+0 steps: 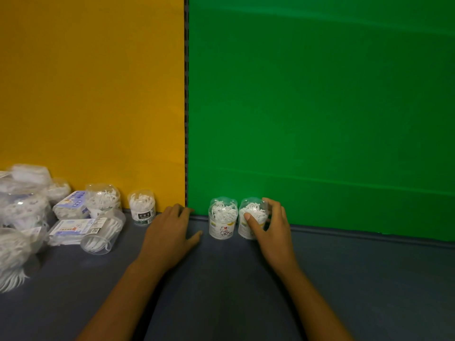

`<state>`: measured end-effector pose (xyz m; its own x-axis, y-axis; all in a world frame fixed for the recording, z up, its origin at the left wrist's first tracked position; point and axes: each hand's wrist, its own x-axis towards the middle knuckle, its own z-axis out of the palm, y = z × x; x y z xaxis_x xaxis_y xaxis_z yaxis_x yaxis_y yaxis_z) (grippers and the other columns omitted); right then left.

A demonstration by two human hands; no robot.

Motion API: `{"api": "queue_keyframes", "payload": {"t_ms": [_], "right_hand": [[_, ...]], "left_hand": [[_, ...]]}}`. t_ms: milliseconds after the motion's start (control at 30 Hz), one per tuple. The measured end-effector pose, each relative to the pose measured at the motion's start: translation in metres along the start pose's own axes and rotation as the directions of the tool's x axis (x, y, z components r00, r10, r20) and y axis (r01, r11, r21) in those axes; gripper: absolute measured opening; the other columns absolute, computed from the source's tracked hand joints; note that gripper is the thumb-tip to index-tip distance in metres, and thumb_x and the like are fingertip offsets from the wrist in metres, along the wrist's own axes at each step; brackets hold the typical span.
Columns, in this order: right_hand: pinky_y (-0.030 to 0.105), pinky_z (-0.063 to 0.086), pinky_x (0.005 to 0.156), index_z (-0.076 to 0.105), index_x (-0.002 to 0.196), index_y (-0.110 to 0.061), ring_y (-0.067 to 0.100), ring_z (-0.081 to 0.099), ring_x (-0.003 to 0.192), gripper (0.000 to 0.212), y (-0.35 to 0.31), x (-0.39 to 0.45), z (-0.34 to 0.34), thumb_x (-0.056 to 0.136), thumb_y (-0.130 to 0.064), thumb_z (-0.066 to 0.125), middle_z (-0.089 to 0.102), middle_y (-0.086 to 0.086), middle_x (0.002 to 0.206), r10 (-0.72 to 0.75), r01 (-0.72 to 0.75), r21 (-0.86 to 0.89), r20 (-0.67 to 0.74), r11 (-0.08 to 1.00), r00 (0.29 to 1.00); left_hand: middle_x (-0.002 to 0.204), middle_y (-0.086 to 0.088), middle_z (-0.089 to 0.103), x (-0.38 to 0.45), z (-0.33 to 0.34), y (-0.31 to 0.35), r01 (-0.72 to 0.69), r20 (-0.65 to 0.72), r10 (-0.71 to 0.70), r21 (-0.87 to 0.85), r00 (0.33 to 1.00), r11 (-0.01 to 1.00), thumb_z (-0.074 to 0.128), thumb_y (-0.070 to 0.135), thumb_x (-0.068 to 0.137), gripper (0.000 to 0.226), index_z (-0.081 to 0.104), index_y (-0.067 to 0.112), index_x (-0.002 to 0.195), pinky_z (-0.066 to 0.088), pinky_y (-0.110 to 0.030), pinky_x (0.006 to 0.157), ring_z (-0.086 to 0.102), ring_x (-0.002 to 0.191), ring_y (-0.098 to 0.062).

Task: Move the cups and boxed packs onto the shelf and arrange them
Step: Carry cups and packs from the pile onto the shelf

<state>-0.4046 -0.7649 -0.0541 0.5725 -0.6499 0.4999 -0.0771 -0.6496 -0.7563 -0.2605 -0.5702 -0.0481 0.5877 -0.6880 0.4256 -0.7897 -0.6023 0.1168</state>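
Right hand point(269, 230): thumb and fingers wrapped around clear plastic cup of white picks point(251, 219).
Left hand point(170, 230): flat, fingers spread, left of cartoon-labelled clear cup point(222, 219), not touching.

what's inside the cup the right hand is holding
White floss picks show through the clear upper half of the cup gripped by the right hand. Lower down, its label, thumb and fingers cover the rest, so how far they fill it can't be seen.

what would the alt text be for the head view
A right hand grips a clear cup of white picks beside a matching cup before a green panel. The left hand rests empty on the grey surface; more cups and boxed packs sit left.
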Motion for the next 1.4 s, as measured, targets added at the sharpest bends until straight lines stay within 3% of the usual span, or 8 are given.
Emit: {"api": "queue_keyframes", "payload": {"t_ms": [267,433,567,667,967,1233,1400], "right_hand": [[0.036,0.045,0.101,0.044,0.134,-0.017,0.016,0.05,0.117,0.059,-0.001,-0.001,-0.002,0.086,-0.045,0.066,0.05,0.001,0.127,0.004,-0.001,-0.066,0.056,0.998,0.998],[0.035,0.038,0.106,0.034,0.145,-0.013,0.021,0.041,0.126,0.073,-0.016,0.002,-0.021,0.088,-0.051,0.06,0.043,0.006,0.135,-0.074,0.087,-0.246,0.062,0.965,0.995],[0.034,0.041,0.101,0.035,0.144,-0.016,0.019,0.042,0.123,0.066,-0.055,-0.009,-0.027,0.092,-0.053,0.054,0.043,0.002,0.135,-0.286,0.316,-0.511,0.14,0.799,0.948],[0.034,0.042,0.097,0.035,0.144,-0.017,0.021,0.046,0.119,0.065,-0.084,-0.023,-0.017,0.092,-0.053,0.05,0.048,0.001,0.131,-0.274,0.398,-0.589,0.292,0.703,0.916],[0.036,0.044,0.095,0.037,0.138,-0.016,0.024,0.045,0.119,0.062,-0.161,-0.098,0.045,0.095,-0.06,0.04,0.047,0.006,0.13,-0.205,0.433,-0.561,0.423,0.706,0.882],[0.037,0.041,0.1,0.037,0.139,-0.017,0.024,0.041,0.125,0.062,-0.236,-0.155,0.111,0.094,-0.06,0.041,0.043,0.005,0.138,-0.25,0.46,-0.452,0.449,0.764,0.858],[0.035,0.042,0.096,0.042,0.134,-0.022,0.022,0.045,0.122,0.056,-0.28,-0.17,0.161,0.092,-0.059,0.047,0.047,0.001,0.132,-0.309,0.498,-0.359,0.469,0.789,0.827]], "left_hand": [[0.123,-0.003,0.053,-0.004,-0.002,0.007,0.006,0.002,-0.005,-0.061,1.0,0.998,0.052,0.054,0.087,0.058,0.047,0.019,0.133,0.046,-0.032,0.088,0.051,0.111,-0.02],[0.124,-0.003,0.052,-0.011,-0.017,0.01,-0.002,-0.019,0.001,-0.089,1.0,0.996,0.051,0.051,0.09,0.052,0.047,0.02,0.132,0.047,-0.032,0.086,0.052,0.111,-0.02],[0.126,-0.002,0.05,-0.024,-0.044,-0.006,0.0,-0.061,-0.005,-0.074,0.998,0.997,0.052,0.05,0.09,0.051,0.045,0.022,0.133,0.049,-0.034,0.084,0.051,0.112,-0.021],[0.129,-0.004,0.048,-0.041,-0.066,-0.021,0.004,-0.088,-0.007,-0.039,0.996,0.999,0.053,0.048,0.09,0.052,0.044,0.022,0.134,0.049,-0.035,0.087,0.05,0.114,-0.022],[0.132,-0.004,0.048,-0.131,-0.131,-0.097,0.075,-0.051,-0.076,-0.029,0.996,0.997,0.052,0.047,0.09,0.05,0.044,0.024,0.134,0.047,-0.037,0.091,0.047,0.118,-0.024],[0.128,0.0,0.048,-0.217,-0.178,-0.175,0.143,-0.065,-0.147,-0.062,0.987,0.988,0.054,0.043,0.091,0.044,0.047,0.025,0.13,0.049,-0.034,0.089,0.048,0.117,-0.02],[0.129,0.002,0.046,-0.255,-0.203,-0.231,0.238,-0.065,-0.242,-0.054,0.968,0.97,0.053,0.045,0.092,0.043,0.045,0.025,0.13,0.048,-0.034,0.09,0.045,0.12,-0.018]]}}
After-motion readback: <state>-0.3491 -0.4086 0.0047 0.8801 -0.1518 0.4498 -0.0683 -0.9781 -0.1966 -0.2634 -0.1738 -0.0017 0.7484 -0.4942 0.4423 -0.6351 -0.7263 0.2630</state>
